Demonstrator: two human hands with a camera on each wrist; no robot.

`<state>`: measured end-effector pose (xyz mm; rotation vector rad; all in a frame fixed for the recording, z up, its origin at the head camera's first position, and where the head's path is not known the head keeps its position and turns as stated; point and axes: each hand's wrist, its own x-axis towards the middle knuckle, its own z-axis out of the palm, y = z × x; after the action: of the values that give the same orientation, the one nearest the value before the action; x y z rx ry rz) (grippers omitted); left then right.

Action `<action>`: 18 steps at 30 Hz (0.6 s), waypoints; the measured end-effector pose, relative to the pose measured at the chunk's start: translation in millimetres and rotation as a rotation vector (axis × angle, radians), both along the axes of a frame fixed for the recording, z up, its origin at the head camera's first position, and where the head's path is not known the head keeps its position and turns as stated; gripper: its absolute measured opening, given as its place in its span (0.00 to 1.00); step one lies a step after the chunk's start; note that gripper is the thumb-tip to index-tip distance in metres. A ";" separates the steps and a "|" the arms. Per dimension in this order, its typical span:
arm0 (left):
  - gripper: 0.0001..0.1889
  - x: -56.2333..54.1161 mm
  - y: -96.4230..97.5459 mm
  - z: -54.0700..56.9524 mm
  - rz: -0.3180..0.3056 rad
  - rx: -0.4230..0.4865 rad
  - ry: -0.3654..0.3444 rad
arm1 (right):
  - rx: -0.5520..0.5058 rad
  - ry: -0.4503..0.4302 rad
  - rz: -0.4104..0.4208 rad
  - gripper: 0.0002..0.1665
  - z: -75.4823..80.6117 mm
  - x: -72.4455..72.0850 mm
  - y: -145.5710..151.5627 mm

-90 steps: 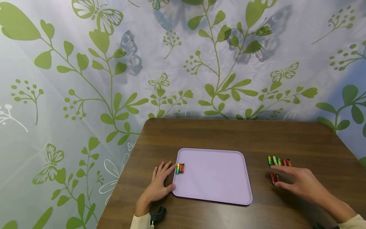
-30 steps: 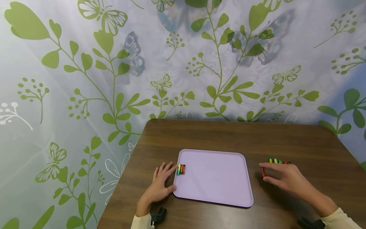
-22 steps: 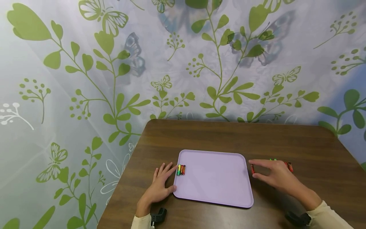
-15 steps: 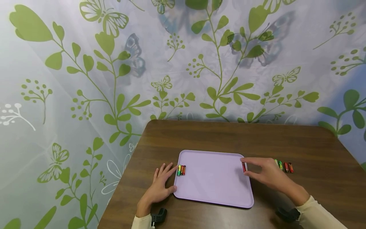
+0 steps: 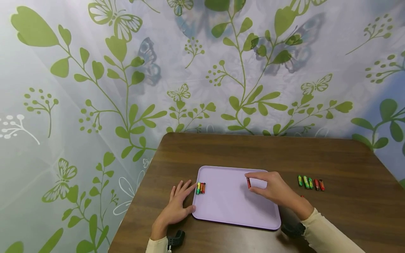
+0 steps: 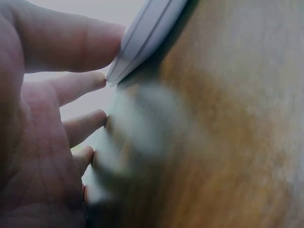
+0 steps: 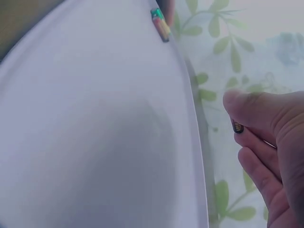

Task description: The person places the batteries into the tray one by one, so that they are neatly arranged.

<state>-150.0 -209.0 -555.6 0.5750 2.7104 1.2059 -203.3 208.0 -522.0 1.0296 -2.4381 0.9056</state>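
Note:
Above the lilac tray (image 5: 227, 214), my right hand (image 5: 273, 188) pinches a red battery (image 5: 248, 182) between thumb and fingers. In the right wrist view most of that battery (image 7: 238, 127) is covered by the thumb, with one dark end showing. My left hand (image 5: 175, 205) lies at the tray's left edge with fingers spread, thumb and index finger touching the rim. The left wrist view shows the thumb (image 6: 76, 42) against the tray's rim (image 6: 142, 42). Just inside that left edge lie a green battery (image 5: 198, 188) and red ones (image 5: 203, 188), side by side.
On the wooden table (image 5: 253, 147), right of the tray, several batteries stand in a row: green ones (image 5: 305, 182) and red ones (image 5: 316, 184). A small red bit (image 5: 302, 196) shows behind my right wrist. A leaf-patterned cloth (image 5: 202, 70) hangs behind the table.
My right hand has picked up a red battery from the table's right side and carried it left, over the tray. The left hand has stayed at the tray's edge.

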 end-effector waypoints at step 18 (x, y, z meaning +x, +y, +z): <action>0.43 -1.9 -0.4 -6.1 -0.014 0.021 0.026 | -0.062 -0.076 0.089 0.31 -3.1 -13.0 -71.2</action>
<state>-151.9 -209.5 -561.7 0.6153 2.7131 1.2333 -216.3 136.8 -525.1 1.1081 -2.4261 1.0610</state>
